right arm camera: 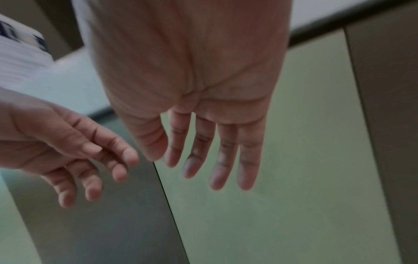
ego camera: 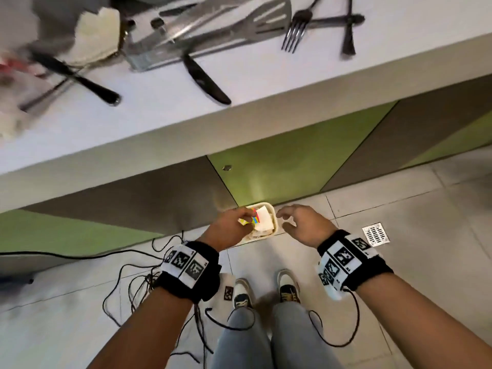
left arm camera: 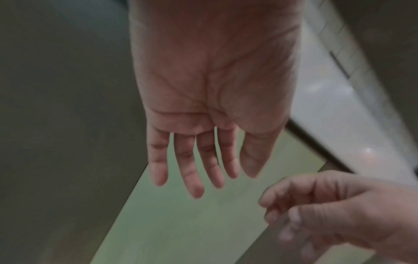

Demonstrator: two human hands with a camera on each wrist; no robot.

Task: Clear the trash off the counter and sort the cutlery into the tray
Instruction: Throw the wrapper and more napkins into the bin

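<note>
Cream plastic bin [ego camera: 275, 218] sits on the floor tiles against the green cabinet door [ego camera: 279, 169], with white paper and a colourful wrapper [ego camera: 254, 219] inside. I see both hands above it: left hand [ego camera: 231, 230] over the bin's left edge, right hand [ego camera: 303, 227] just beside its right rim. Wrist views show each grip spread, fingers straight and loose, nothing held; left [left arm camera: 212, 100], right [right arm camera: 199, 85]. Up on the white surface [ego camera: 165, 102]: metal tray [ego camera: 159, 49], slotted spatula [ego camera: 263, 20] across it, fork [ego camera: 296, 29], two dark knives [ego camera: 206, 79] and [ego camera: 77, 75], more dark cutlery at right. Crumpled napkin [ego camera: 97, 35] and blurred trash [ego camera: 13, 73] remain at far left.
</note>
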